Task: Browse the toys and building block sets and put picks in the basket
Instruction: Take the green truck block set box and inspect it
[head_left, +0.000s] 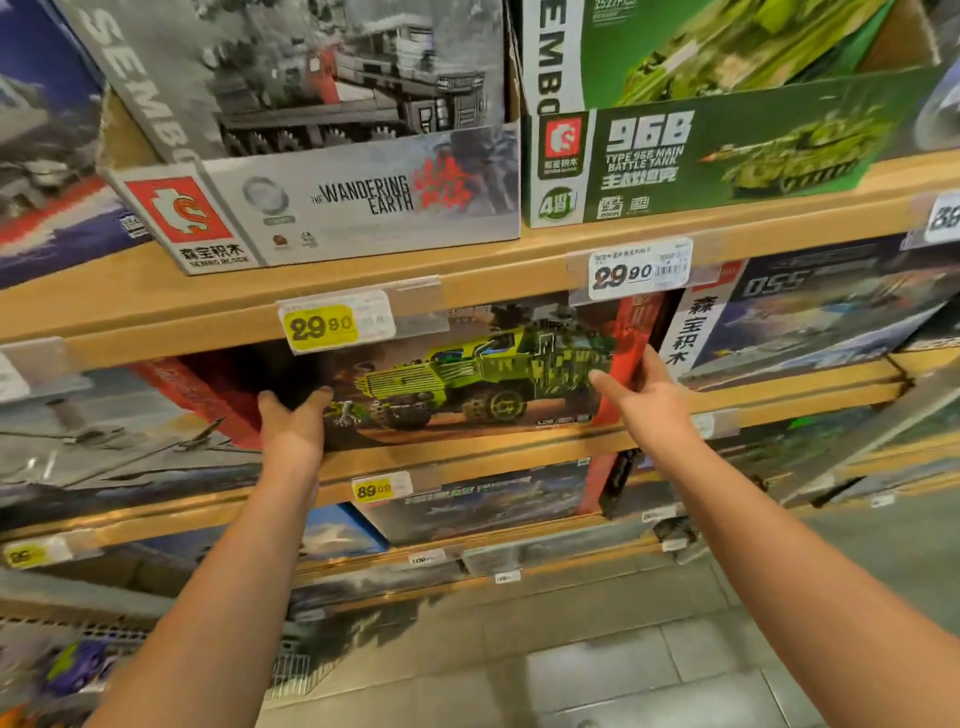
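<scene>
Two bare forearms reach up and forward from the bottom corners, over a grey tiled floor and, at lower left, a wire basket holding purple toys. The left hand grips the left part of a boxed block set, thumb spread against its printed face and fingers curled over its dark edge. The right hand holds the box's right end, index finger laid flat across the picture, the other fingers wrapped round the red side panel. The box is flat, glossy cardboard showing a green armoured truck (red border at both ends), and it stands on the second wooden shelf, tucked under the shelf above.

Two price tags hang on that upper shelf's front lip: a yellow one reading 29.90 and a white one with the same figure. Lower down, a smaller yellow tag reads 89.

On top, two open display cartons sit side by side, touching: a grey Wandering Earth carton and a green 96B tank carton, each with a tilted box leaning inside.
</scene>
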